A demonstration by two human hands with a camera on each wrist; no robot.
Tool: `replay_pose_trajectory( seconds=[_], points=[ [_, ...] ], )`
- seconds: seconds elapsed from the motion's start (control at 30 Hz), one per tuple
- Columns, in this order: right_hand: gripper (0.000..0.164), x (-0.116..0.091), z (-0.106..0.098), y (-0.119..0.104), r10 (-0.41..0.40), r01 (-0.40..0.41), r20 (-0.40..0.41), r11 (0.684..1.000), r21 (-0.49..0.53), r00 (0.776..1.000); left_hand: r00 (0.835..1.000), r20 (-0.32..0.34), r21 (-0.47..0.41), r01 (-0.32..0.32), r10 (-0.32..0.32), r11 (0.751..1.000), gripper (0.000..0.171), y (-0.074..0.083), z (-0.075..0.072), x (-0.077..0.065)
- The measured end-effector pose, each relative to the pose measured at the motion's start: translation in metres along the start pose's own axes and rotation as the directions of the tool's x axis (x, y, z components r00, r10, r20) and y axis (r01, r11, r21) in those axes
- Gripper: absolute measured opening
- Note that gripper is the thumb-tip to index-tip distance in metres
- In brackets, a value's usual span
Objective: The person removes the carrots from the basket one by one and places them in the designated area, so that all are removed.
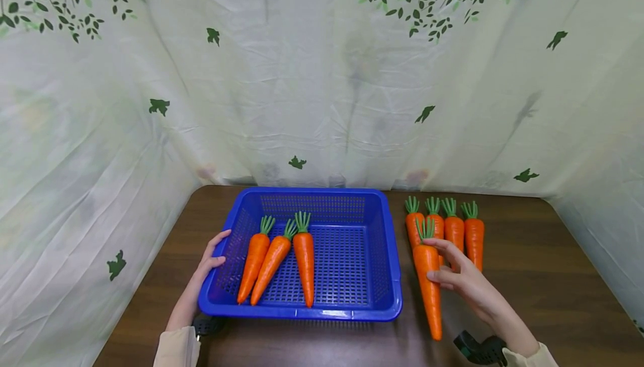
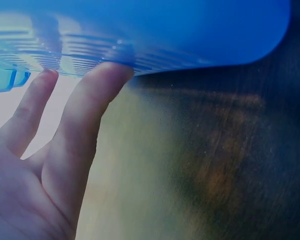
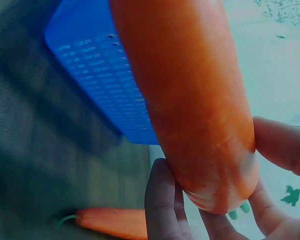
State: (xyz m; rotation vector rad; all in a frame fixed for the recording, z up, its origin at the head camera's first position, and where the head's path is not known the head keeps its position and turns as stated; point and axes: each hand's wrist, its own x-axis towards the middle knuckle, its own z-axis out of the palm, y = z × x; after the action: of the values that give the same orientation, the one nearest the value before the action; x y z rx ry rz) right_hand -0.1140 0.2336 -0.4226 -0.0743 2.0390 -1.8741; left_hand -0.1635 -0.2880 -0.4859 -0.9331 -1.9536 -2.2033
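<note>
My right hand (image 1: 460, 277) pinches an orange carrot (image 1: 427, 288) near its green top, thumb on one side and fingers on the other. The carrot's tip points toward the table's front edge. Up close in the right wrist view, the same carrot (image 3: 190, 100) fills the middle, its thick end between thumb and fingers. At the left, my left hand (image 1: 208, 260) touches the outer side of a blue plastic basket (image 1: 302, 312). Its extended thumb and fingertips meet the slotted wall in the left wrist view. Three carrots lie inside the basket's left half, tops toward the back.
Several more carrots (image 1: 474, 238) lie side by side on the brown wooden table (image 1: 523, 277), right of the basket and partly behind the held carrot. A pale curtain (image 1: 322, 104) with leaf prints hangs behind the table and along both sides.
</note>
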Motion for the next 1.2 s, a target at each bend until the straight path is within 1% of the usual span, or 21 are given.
replay_pose_trajectory(
  seconds=[0.2, 0.33, 0.63, 1.0, 1.2],
  points=[
    [0.063, -0.003, 0.0, 0.011, 0.029, -0.029, -0.007, 0.999, 0.019, 1.0, 1.0, -0.006, -0.027, 0.025, -0.025, 0.999, 0.075, 0.001, 0.001, -0.001],
    [0.063, -0.004, 0.001, 0.017, 0.032, -0.032, -0.006, 0.999, 0.03, 0.999, 1.0, -0.011, -0.015, 0.025, -0.025, 1.0, 0.075, 0.001, 0.001, -0.002],
    [0.061, -0.007, 0.0, 0.021, 0.047, -0.047, -0.005, 0.997, 0.054, 0.999, 0.998, -0.036, 0.001, 0.055, -0.055, 0.998, 0.074, 0.001, 0.002, -0.002],
    [0.059, -0.012, 0.0, 0.027, 0.048, -0.048, -0.011, 0.998, 0.045, 0.999, 0.996, -0.039, -0.008, 0.075, -0.076, 0.997, 0.073, 0.002, 0.003, -0.004],
    [0.059, -0.018, 0.002, 0.035, 0.039, -0.038, -0.014, 0.999, 0.027, 0.999, 0.998, -0.028, -0.009, 0.059, -0.059, 0.998, 0.073, 0.002, 0.002, -0.003]
  ],
)
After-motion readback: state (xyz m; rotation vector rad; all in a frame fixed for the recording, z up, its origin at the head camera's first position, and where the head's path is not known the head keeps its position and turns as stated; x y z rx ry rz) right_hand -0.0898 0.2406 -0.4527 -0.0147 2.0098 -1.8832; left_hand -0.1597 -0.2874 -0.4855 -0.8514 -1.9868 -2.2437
